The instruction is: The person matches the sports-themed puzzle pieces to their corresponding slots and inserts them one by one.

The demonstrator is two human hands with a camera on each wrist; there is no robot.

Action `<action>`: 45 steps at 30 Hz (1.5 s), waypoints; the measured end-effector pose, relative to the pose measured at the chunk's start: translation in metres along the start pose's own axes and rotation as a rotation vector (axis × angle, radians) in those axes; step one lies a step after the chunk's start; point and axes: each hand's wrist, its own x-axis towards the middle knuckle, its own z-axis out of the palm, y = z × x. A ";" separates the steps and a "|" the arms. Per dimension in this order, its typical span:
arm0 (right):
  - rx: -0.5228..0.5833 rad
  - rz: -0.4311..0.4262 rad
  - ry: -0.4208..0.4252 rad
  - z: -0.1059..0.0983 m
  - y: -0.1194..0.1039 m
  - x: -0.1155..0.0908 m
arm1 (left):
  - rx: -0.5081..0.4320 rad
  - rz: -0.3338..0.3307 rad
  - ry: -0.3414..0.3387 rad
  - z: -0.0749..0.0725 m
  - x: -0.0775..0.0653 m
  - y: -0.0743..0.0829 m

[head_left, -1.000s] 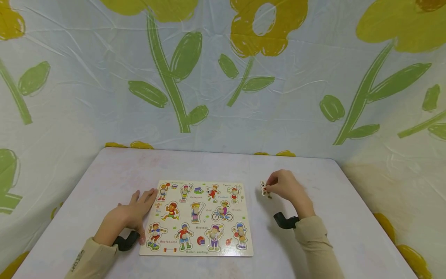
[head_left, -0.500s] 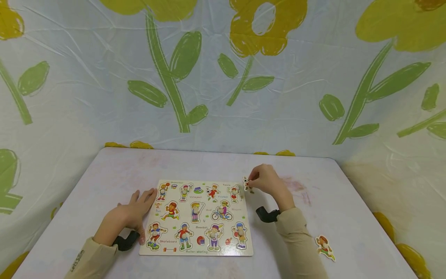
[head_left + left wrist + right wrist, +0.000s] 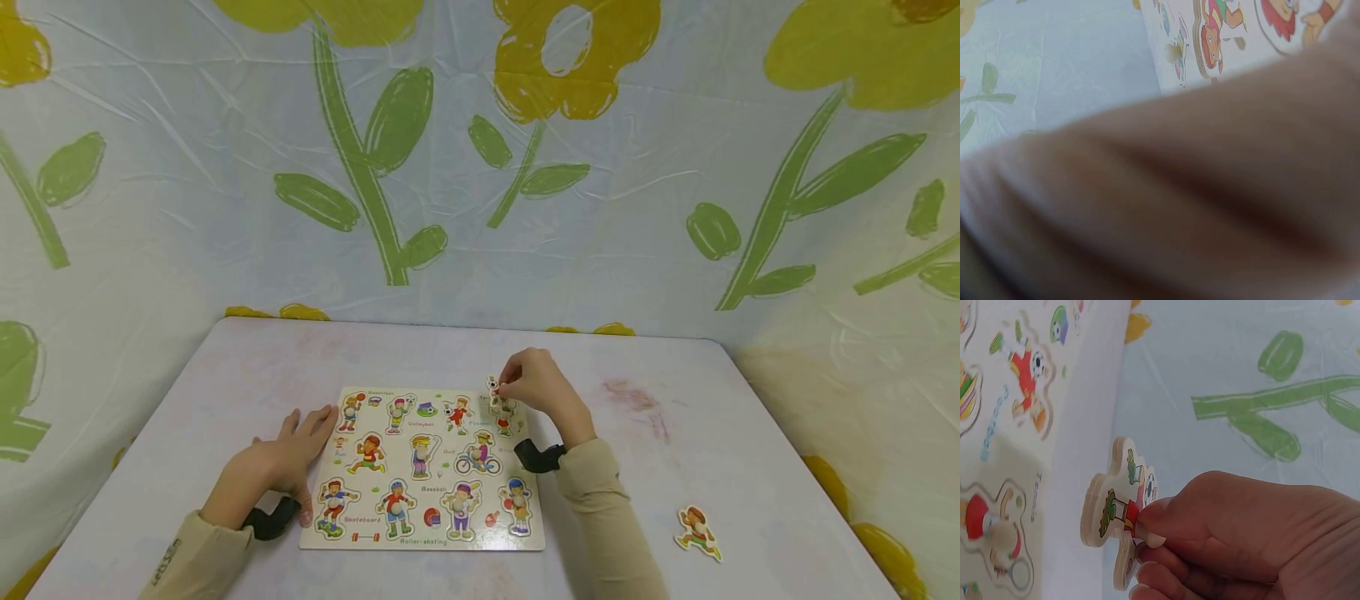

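Observation:
In the head view, my right hand (image 3: 543, 392) pinches a wooden footballer puzzle piece (image 3: 1107, 506) between thumb and fingers. The piece is held tilted, above the far right corner of a wooden puzzle board (image 3: 517, 545), over the tennis figure. In the right wrist view a football and green shoes show on it; the fingers cover its middle. My left hand (image 3: 273, 467) rests at the board's left edge with its fingers spread. The left wrist view is mostly filled by this blurred hand (image 3: 1179, 181). The board's football figure (image 3: 1025, 375) and running figure (image 3: 369, 454) show no knobs.
A loose runner puzzle piece (image 3: 699, 533) lies on the white table (image 3: 622, 467), to the right of my right forearm. Several knobbed figures fill the board's other places. A flower-print cloth (image 3: 480, 275) rises behind the table's far edge.
My right hand has carried the footballer piece leftward from the table's right side to above the board's far right corner. The runner piece has come into sight. My left hand has stayed put.

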 end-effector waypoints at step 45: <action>-0.090 -0.053 -0.085 0.069 -0.025 0.013 | 0.004 -0.012 -0.014 -0.001 -0.001 0.003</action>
